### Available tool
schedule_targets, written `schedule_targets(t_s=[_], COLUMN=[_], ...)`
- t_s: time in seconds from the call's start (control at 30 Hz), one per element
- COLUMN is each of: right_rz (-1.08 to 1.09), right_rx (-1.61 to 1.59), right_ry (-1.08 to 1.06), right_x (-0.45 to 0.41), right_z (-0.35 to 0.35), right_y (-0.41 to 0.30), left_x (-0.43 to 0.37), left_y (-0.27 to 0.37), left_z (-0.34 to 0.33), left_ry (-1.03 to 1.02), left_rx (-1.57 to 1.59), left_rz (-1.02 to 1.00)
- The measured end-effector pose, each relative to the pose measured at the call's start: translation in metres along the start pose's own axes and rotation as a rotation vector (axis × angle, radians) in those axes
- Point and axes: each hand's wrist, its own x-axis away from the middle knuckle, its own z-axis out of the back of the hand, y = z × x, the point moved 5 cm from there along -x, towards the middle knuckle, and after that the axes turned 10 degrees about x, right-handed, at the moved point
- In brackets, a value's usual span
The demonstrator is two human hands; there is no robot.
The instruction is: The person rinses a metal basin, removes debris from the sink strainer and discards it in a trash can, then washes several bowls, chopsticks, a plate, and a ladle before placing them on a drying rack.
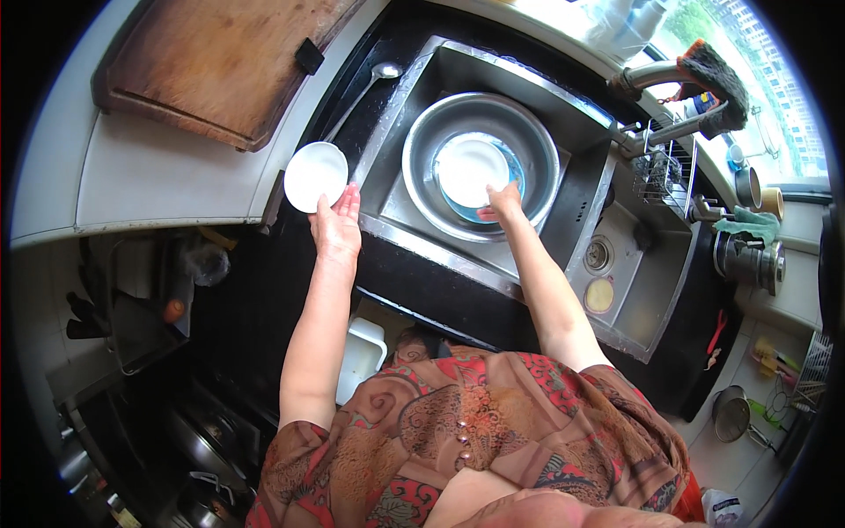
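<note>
My left hand [337,221] holds a small white dish [316,177] by its near edge, over the black counter left of the sink. My right hand [503,203] grips the near right edge of a white plate [473,170] inside a large stainless steel basin [416,204]. Beneath that plate, a blue-patterned dish [517,173] shows at its right side. The basin stands in the larger bowl of a stainless steel sink [396,244]. A metal spoon [360,98] lies on the counter just beyond the small dish.
A wooden cutting board [204,66] lies at the upper left. To the right, a smaller sink bowl [634,290] has a drain and a round yellowish piece in it. The padded faucet [660,72] and a wire rack [667,171] stand at its far side. A lidded metal pot [749,261] is farther right.
</note>
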Motion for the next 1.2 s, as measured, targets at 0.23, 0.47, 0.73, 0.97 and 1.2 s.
schedule_targets(t_s=[0.23, 0.47, 0.73, 0.97, 1.2], right_rz=[0.512, 0.561, -0.016, -0.141, -0.273], right_rx=[0.060, -0.226, -0.081, 0.511, 0.597], right_ry=[-0.151, -0.013, 0.230, 0.107, 0.520], right_x=[0.080, 0.120, 0.002, -0.040, -0.056], right_z=[0.044, 0.153, 0.252, 0.212, 0.180], right_y=[-0.029, 0.011, 0.172, 0.157, 0.152], left_x=[0.051, 0.036, -0.010, -0.030, -0.013], left_y=[-0.033, -0.158, -0.219, -0.219, -0.209], left_z=[-0.053, -0.081, -0.066, -0.043, -0.057], left_ry=[-0.244, -0.398, -0.348, -0.301, -0.440], left_rx=[-0.307, -0.857, -1.288, -1.448, -1.731], left_rz=[-0.077, 0.389, 0.322, 0.383, 0.278])
